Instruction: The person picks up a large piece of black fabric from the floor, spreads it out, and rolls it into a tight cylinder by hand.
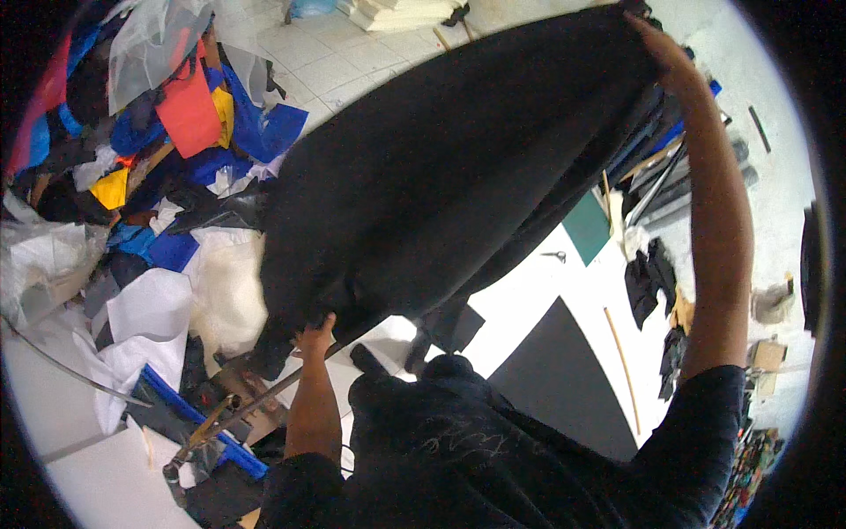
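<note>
A large sheet of black fabric [423, 167] is stretched between my two hands and covers the middle of the head view. My left hand [315, 337] closes on its lower near edge, thumb up. Far up at the right, my raised right hand [663, 57] grips the upper corner, with the arm reaching out long. The cloth hangs in a broad fold between them and hides much of the table behind it. Below it, a dark flat piece of material [564, 379] lies on the white table [520, 339].
Scissors [555, 257], a green sheet [588, 227] and a wooden stick [622, 370] are on the table. At left rises a heap of coloured scraps [189, 115] with white cloth [150, 317]. A metal rod [273, 391] runs beside my left forearm. Rolls [656, 198] lie at right.
</note>
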The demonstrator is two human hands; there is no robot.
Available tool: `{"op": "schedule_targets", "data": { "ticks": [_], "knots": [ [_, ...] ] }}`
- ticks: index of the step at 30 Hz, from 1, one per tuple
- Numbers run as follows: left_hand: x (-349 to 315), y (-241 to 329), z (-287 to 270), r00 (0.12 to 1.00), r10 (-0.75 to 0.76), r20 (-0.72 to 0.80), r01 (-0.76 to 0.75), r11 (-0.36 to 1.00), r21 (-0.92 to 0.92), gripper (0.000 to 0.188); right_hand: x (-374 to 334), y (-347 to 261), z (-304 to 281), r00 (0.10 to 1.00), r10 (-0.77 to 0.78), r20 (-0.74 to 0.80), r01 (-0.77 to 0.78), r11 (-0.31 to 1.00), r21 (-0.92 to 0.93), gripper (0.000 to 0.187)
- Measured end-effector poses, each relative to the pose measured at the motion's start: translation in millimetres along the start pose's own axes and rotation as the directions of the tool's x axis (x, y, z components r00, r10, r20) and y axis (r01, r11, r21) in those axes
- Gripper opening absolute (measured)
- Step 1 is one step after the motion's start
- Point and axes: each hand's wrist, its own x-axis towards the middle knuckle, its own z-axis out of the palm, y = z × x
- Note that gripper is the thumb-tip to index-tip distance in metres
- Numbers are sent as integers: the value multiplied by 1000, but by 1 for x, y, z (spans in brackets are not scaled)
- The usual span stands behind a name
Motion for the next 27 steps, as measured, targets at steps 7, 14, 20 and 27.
{"op": "schedule_targets", "data": {
  "ticks": [7, 14, 20, 27],
  "knots": [
    [-1, -23, 58, 803, 346, 486, -453, 883, 119, 67, 45, 44, 59, 931, -225, 286, 258, 963, -82, 39],
    [35, -121, -8, 841, 247, -481, -519, 622, -587, 33, 103, 137, 118, 917, 62, 394, -139, 975, 171, 42],
    [-14, -135, -230, 506, 51, -861, -633, 700, -330, 50, 166, 282, 118, 975, 2, 223, -134, 804, 579, 54],
    [-150, -137, -124, 646, 229, -729, -224, 969, 105, 49, 73, 413, 233, 654, -438, 617, 249, 894, 372, 51]
  ]
}}
